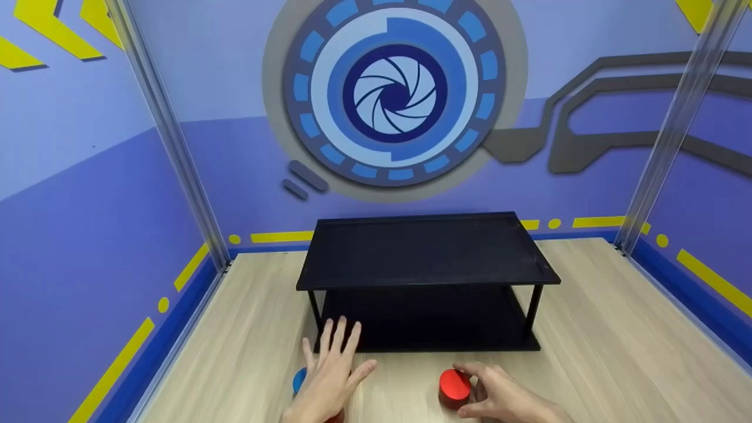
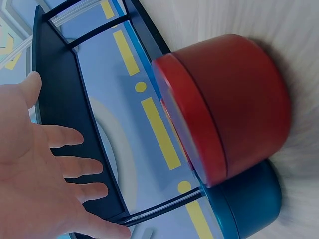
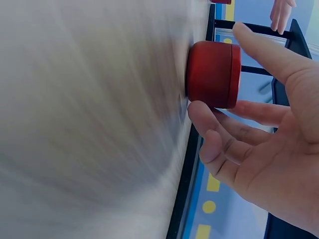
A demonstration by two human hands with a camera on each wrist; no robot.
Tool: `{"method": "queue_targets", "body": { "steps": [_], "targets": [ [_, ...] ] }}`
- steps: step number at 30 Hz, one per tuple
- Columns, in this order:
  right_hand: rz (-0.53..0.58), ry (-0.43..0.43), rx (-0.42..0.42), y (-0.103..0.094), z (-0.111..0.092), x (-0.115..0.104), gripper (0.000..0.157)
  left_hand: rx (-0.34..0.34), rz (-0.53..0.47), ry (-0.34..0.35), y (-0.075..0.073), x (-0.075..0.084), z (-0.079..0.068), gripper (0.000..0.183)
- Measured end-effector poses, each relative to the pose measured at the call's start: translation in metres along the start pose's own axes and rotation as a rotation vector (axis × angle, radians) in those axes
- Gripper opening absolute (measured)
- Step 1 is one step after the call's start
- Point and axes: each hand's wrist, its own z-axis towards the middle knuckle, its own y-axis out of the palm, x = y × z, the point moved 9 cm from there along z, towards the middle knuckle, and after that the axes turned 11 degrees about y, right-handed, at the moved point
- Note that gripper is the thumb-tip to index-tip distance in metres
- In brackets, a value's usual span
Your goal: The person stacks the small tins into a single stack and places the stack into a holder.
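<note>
At the front of the table my right hand (image 1: 506, 395) holds a round red tin (image 1: 452, 386), thumb on the near side and forefinger on the far side. In the right wrist view this red tin (image 3: 212, 74) stands upright between thumb and fingers, at the lid's edge. My left hand (image 1: 330, 375) is spread palm down, fingers pointing towards the shelf, nothing in its grasp. Close by it stand a second red tin (image 2: 234, 104) and a blue tin (image 2: 249, 199), side by side. From the head view the left hand and wrist hide most of both.
A black two-tier shelf (image 1: 429, 252) stands behind the hands, its lower deck (image 1: 423, 320) under the raised top. Around the wooden table (image 1: 617, 329) rise blue printed walls, with metal posts (image 1: 176, 141) at the corners.
</note>
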Motion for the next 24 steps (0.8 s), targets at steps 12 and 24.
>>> {"method": "queue_targets", "body": {
  "steps": [12,24],
  "targets": [
    [0.040,0.002,0.000,0.005,0.007,0.011,0.055,0.063,-0.020,0.009,-0.018,-0.013,-0.003,0.070],
    [0.040,0.015,0.016,0.001,0.013,0.014,0.054,0.094,-0.019,-0.018,-0.036,-0.032,-0.015,0.066]
  ]
}}
